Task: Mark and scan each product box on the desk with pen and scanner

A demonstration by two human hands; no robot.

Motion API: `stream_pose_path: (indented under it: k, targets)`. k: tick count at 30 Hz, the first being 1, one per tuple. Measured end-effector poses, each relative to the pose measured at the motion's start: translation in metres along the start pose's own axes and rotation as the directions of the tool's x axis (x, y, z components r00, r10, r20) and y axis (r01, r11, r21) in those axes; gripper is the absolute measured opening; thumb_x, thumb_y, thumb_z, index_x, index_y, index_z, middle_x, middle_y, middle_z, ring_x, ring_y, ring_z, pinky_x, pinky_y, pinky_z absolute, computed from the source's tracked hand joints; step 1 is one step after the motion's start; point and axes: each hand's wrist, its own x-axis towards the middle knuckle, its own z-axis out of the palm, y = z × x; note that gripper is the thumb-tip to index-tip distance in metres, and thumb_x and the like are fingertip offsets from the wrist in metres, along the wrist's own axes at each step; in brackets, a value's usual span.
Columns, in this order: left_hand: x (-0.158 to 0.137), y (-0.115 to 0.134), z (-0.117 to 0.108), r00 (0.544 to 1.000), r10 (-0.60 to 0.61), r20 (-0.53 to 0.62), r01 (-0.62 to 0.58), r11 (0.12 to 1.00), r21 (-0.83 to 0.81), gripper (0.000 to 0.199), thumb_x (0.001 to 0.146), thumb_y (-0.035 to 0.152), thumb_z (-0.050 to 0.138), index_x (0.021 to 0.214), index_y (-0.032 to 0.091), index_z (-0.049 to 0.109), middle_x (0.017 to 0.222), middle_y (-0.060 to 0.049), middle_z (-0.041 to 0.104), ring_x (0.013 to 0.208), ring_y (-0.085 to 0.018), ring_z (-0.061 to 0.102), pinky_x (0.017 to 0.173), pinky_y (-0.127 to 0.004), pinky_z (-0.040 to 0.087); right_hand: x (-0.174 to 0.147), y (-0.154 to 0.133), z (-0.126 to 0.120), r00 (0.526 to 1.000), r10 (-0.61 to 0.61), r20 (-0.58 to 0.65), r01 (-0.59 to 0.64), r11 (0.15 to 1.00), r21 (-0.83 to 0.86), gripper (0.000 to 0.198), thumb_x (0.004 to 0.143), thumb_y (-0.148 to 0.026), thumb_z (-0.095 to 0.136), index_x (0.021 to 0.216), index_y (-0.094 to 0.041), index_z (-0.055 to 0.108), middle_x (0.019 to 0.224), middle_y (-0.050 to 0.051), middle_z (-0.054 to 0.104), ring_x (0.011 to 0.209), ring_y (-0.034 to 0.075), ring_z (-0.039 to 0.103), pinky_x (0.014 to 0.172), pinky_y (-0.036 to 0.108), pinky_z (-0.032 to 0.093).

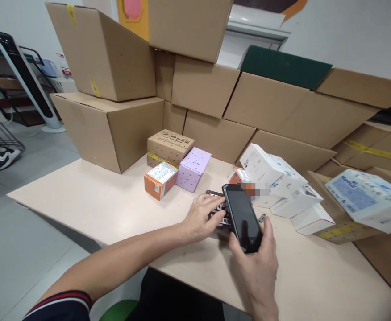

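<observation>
A black handheld phone point(244, 218) with a dark screen tilts above the table, its lower end gripped between the thumb and fingers of my right hand point(257, 263). Just left of it, and partly hidden behind it, is a small dark box point(222, 220) with white lettering. My left hand point(204, 216) has its fingers and thumb closed on that box's left part, fingertips close to the phone's edge. Beyond my left hand stand a lilac box point(193, 169), an orange-and-white box point(161, 180) and a brown printed carton point(169, 147).
Several white boxes point(284, 183) are piled on the right, beside another orange box point(238, 175) and a Manhua-like labelled pack point(369, 196). Large cardboard cartons point(212, 84) wall off the table's point(115, 209) far side. A tower fan point(28, 80) stands on the floor at left.
</observation>
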Motion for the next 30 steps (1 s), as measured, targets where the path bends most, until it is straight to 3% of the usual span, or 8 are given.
stream_pose_path:
  k: [10,22,30]
  targets:
    - [0.0000,-0.0021,-0.0008,0.995,-0.045,0.088,0.046,0.999,-0.017,0.047,0.096,0.042,0.053,0.137,0.022,0.060,0.136,-0.010,0.064,0.125,-0.031,0.052,0.108,-0.055,0.040,-0.0009,0.0026,0.0008,1.000,0.019,0.004,-0.019,1.000,-0.001,0.097,0.076,-0.056,0.066,0.154,-0.009,0.033,0.139,0.026,0.053,0.129,0.041,0.050,0.104,0.058,0.042]
    - [0.0004,-0.0036,0.0007,0.998,-0.043,0.050,0.046,0.997,-0.057,0.042,0.093,0.042,0.058,0.129,0.021,0.067,0.129,-0.011,0.067,0.120,-0.030,0.055,0.106,-0.053,0.041,-0.0027,0.0061,-0.0019,1.000,-0.004,0.026,0.004,1.000,-0.007,0.095,0.076,-0.057,0.067,0.153,-0.011,0.036,0.140,0.025,0.053,0.127,0.040,0.052,0.102,0.057,0.044]
    - [0.0025,-0.0009,-0.0025,0.998,-0.036,0.043,0.038,0.998,-0.041,0.041,0.093,0.041,0.058,0.131,0.025,0.065,0.131,-0.010,0.065,0.121,-0.029,0.054,0.107,-0.052,0.041,-0.0012,0.0005,-0.0030,0.997,0.079,0.026,-0.080,0.997,0.021,0.102,0.073,-0.058,0.068,0.154,-0.008,0.032,0.141,0.026,0.053,0.129,0.041,0.051,0.104,0.057,0.042]
